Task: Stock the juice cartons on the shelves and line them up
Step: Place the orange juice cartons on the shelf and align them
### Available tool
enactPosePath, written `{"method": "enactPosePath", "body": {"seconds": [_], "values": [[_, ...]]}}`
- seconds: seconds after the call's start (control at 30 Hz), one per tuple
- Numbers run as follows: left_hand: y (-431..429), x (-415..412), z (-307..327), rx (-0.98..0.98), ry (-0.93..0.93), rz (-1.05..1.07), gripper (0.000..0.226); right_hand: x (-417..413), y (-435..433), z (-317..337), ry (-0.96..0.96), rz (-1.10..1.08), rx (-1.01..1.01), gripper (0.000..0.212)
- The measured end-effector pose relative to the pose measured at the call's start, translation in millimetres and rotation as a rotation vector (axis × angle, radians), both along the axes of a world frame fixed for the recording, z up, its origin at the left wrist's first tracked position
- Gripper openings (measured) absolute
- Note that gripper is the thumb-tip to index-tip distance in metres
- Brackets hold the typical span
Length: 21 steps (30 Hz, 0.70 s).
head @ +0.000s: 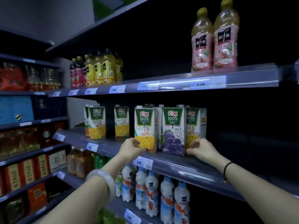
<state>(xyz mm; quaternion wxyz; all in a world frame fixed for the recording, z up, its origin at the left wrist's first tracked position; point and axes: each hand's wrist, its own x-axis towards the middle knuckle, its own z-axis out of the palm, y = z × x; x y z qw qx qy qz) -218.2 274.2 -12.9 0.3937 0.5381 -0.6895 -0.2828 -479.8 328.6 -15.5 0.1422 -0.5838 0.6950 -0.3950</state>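
Observation:
Three juice cartons stand in a row at the front of the middle shelf (pixel 186 168): an orange carton (pixel 144 125), a purple grape carton (pixel 173 130) and another orange carton (pixel 196 123). My left hand (pixel 131 148) pinches the lower left corner of the first orange carton with curled fingers. My right hand (pixel 200 148) holds the bottom of the right orange carton, its thumb by the grape carton's lower right corner. Two more orange cartons (pixel 97 122) (pixel 121 121) stand farther left and deeper on the same shelf, with more cartons partly hidden behind the front row.
The shelf above holds pink-labelled bottles (pixel 215 39) on the right and yellow bottles (pixel 100 68) on the left. White and blue bottles (pixel 153 191) fill the shelf below. Boxed goods (pixel 37 165) line the adjoining unit at the left. To the right of the cartons the shelf is dark.

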Motion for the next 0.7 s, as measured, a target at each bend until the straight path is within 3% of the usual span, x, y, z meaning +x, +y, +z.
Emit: {"method": "enactPosePath", "body": {"seconds": [0.27, 0.7], "values": [[-70, 28, 4, -0.015, 0.041, -0.144, 0.054, 25, -20, -8, -0.112, -0.223, -0.008, 0.027], [-129, 19, -7, -0.026, 0.137, -0.209, 0.047, 44, -51, 10, -0.161, -0.221, -0.104, 0.024]]}}
